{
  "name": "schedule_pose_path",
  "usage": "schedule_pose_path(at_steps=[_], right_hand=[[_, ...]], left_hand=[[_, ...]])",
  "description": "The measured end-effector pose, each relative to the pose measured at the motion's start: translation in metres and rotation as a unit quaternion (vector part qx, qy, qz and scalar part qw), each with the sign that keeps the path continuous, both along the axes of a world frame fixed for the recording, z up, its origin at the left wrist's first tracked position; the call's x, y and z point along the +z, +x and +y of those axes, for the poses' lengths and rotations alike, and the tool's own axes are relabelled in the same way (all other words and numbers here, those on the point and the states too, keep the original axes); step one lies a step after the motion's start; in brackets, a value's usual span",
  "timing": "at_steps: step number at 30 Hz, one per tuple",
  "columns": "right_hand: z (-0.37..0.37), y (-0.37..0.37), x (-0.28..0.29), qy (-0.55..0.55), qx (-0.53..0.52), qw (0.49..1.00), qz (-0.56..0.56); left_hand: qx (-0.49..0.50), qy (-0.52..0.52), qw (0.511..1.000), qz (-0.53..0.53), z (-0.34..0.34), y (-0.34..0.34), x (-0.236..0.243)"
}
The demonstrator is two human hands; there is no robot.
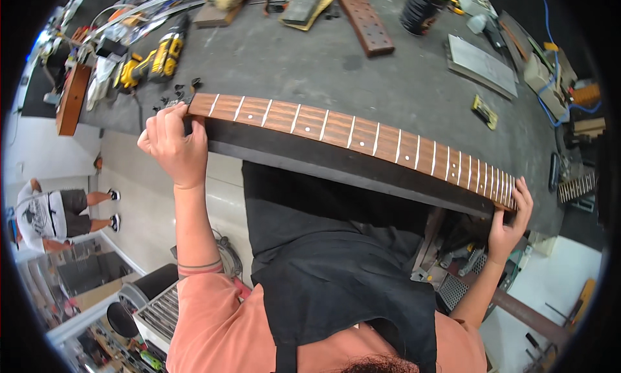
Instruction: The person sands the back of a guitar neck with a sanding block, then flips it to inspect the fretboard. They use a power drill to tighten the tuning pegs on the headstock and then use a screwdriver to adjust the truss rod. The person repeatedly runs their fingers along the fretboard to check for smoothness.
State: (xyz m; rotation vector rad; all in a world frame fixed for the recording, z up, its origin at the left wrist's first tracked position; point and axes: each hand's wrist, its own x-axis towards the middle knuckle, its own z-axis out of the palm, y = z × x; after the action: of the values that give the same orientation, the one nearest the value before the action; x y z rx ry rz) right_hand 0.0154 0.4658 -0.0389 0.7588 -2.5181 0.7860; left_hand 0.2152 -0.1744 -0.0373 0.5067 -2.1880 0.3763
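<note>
A guitar neck [349,133] with a brown wooden fretboard, pale fret lines and light dot inlays stretches across the near edge of the workbench [284,62]. Black tuning pegs [196,83] show at its left end. My left hand [172,140] is closed around that end, by the nut, and partly covers the headstock. At the far right end, where the frets crowd together, my right hand [511,218] grips the neck with fingers over its edge and thumb below. The underside of the neck is hidden.
Yellow-black power drills [167,56] lie at the back left near a wooden block [72,101]. Farther back are a brown bar with holes [365,20] and a dark can [424,9]. A grey metal block [482,65] sits right. Another person [55,211] stands off left.
</note>
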Motion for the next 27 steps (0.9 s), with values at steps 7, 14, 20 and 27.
schedule_pose_path(at_steps=[7, 14, 20, 27], right_hand=[[0.017, -0.017, -0.002, -0.114, 0.005, 0.992, -0.056], [-0.007, -0.026, -0.002, 0.028, -0.086, 0.995, 0.040], [-0.005, -0.022, -0.017, -0.014, -0.097, 0.993, 0.071], [-0.002, -0.023, -0.022, -0.049, -0.107, 0.992, 0.053]], left_hand=[[-0.087, -0.007, 0.996, -0.004, 0.003, -0.005, -0.011], [-0.146, 0.041, 0.988, 0.021, 0.011, -0.014, -0.012], [-0.147, 0.022, 0.986, -0.079, 0.033, -0.013, -0.011], [-0.181, 0.087, 0.977, -0.069, 0.043, -0.019, -0.018]])
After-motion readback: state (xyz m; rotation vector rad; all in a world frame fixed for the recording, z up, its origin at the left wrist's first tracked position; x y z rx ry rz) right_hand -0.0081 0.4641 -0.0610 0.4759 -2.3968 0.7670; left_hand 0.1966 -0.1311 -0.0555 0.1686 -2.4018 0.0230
